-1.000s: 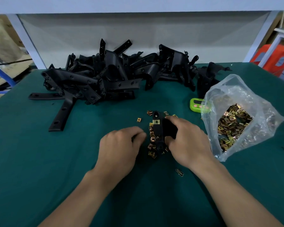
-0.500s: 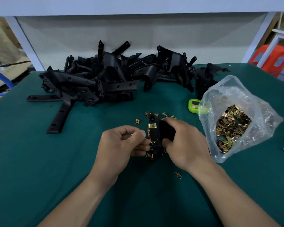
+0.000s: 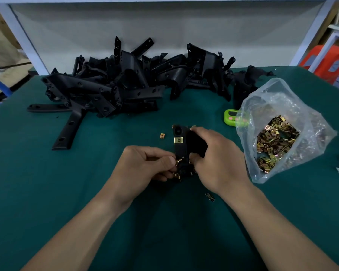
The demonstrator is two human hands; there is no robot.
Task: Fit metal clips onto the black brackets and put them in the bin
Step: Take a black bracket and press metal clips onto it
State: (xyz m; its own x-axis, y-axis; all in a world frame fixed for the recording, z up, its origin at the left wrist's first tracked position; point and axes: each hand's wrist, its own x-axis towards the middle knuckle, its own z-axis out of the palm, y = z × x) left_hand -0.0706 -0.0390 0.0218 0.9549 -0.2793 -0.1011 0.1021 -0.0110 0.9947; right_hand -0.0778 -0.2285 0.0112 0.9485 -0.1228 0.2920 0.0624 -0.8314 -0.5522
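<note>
Head: bracket (image 3: 181, 148) in right hand (image 3: 219, 163), clip (image 3: 178, 162) in left hand (image 3: 143, 169)

Nothing legible anywhere: no words, brands or numbers to make out. Small grey display on the green device (image 3: 231, 119), right of centre and touching the far-left side of the plastic bag (image 3: 278, 102), too blurred to read. Pale label-like patches on the red stool (image 3: 334, 62), far right, likewise unreadable.
</note>
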